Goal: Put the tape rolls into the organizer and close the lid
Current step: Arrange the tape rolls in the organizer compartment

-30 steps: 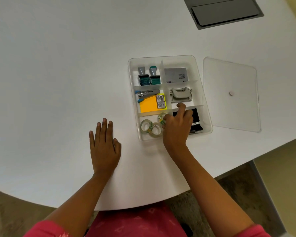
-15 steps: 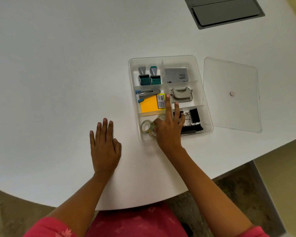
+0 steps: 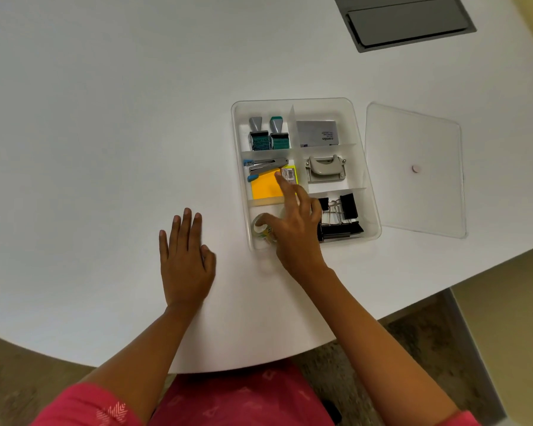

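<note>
Resting over the near-left compartment of the clear plastic divided organizer (image 3: 370,192), the right hand (image 3: 293,229) is being held with its fingers (image 3: 285,187) spread and gripping nothing, the thumb touching a transparent tape roll (image 3: 260,227) lying inside that compartment. More rolls may be lying under the palm; that cannot be told. The left hand (image 3: 185,259) is being kept flat on the white bench (image 3: 105,118), fingers open and together, just beside the organizer's near-left corner. The frosted rectangular lid (image 3: 413,142) is lying flat on the bench along the organizer's right edge, near the bench's right edge. Judging from this, the loading step is being finished and the closing step is not yet begun. Next, the lid is probably needing to be grasped, carried leftward over the organizer, squared with its rim and pressed down.
</note>
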A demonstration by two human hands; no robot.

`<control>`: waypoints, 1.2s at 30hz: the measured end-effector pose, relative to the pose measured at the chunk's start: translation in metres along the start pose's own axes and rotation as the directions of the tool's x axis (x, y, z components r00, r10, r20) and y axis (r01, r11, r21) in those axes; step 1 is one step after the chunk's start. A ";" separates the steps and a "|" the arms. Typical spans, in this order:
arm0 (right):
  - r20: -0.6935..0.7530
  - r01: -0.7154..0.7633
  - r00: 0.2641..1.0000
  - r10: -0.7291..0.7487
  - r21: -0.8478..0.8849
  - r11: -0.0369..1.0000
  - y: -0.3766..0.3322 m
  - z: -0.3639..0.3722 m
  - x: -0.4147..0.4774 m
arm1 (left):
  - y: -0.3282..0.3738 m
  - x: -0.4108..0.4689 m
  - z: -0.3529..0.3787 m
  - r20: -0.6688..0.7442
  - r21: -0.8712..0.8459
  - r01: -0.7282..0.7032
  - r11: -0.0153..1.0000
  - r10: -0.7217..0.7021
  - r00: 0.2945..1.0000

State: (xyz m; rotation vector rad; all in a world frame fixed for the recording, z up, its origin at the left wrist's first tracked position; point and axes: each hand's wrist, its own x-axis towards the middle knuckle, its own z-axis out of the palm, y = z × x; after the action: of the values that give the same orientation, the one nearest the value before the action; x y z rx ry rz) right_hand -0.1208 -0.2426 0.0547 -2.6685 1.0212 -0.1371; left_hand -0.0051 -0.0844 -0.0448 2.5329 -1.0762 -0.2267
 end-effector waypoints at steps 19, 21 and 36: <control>-0.101 -0.401 0.911 0.399 0.001 0.916 0.027 0.000 -0.008 | -0.003 -0.001 0.002 -0.010 -0.013 -0.012 1.000 0.012 1.000; -0.092 -0.379 0.923 0.374 -0.045 0.924 0.029 0.004 -0.005 | -0.003 -0.001 0.002 -0.012 -0.009 -0.011 1.000 0.011 1.000; -0.012 -0.350 0.935 0.354 -0.191 0.917 0.031 0.008 0.011 | -0.003 0.000 0.002 -0.002 -0.011 -0.001 1.000 0.001 1.000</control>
State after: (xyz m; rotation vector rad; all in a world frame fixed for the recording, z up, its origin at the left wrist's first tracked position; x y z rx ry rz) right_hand -0.1308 -0.2704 0.0374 -2.5850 1.5575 0.0696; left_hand -0.0037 -0.0836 -0.0476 2.5216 -1.0728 -0.2289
